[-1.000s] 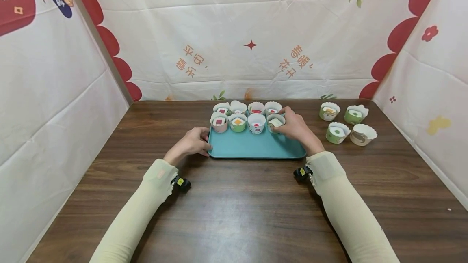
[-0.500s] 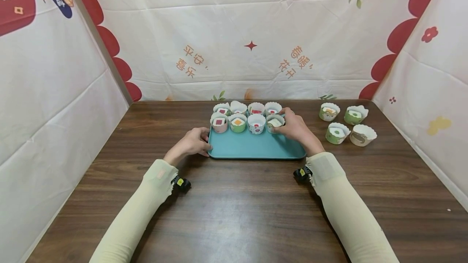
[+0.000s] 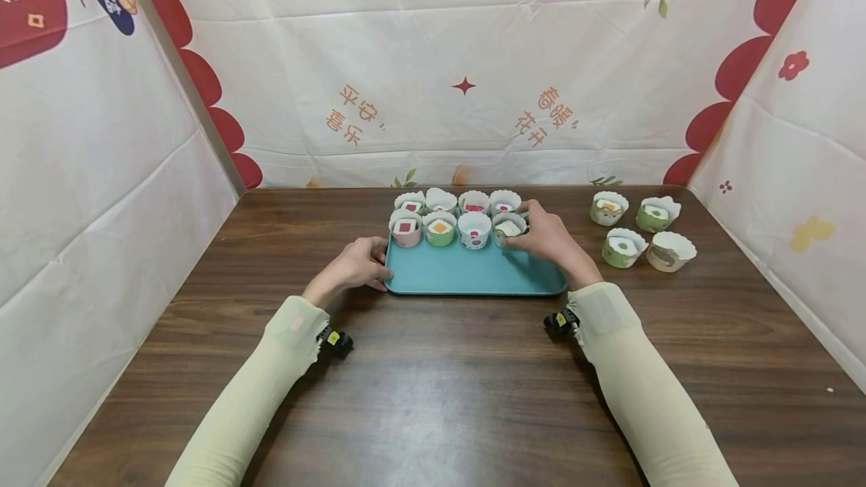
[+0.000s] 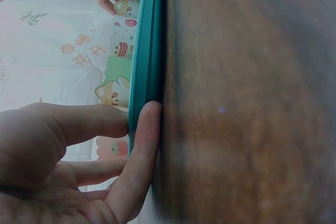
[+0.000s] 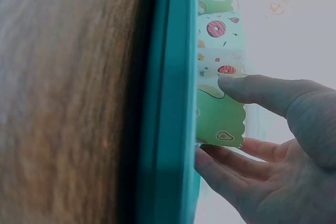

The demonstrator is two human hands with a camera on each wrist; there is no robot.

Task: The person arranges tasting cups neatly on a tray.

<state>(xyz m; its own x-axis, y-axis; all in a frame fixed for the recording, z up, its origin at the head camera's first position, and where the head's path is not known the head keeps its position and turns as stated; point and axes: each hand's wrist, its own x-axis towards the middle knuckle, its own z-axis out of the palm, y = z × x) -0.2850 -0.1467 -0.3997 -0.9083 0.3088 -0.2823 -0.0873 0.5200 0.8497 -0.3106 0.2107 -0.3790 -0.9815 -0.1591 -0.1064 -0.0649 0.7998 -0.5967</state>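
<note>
A teal tray [image 3: 473,273] lies on the table, two rows of paper cupcake cups along its far half. At its left edge, my left hand [image 3: 357,261] grips the rim; in the left wrist view fingertips [image 4: 148,121] lie against the tray's side. My right hand [image 3: 549,237] holds the rightmost front-row cupcake cup [image 3: 507,228], which has a white piece inside. The right wrist view shows that cup's green avocado-print wall [image 5: 223,119] between thumb and fingers. Beside it stands a white patterned cup [image 3: 474,234], then a green cup [image 3: 440,231] and a pink cup [image 3: 406,230].
Right of the tray on the wooden table [image 3: 433,382] stand more cupcake cups: a green one [image 3: 609,210], another green one [image 3: 655,218], a third green one [image 3: 622,251] and a beige one [image 3: 670,255]. A printed cloth [image 3: 433,119] hangs behind the table.
</note>
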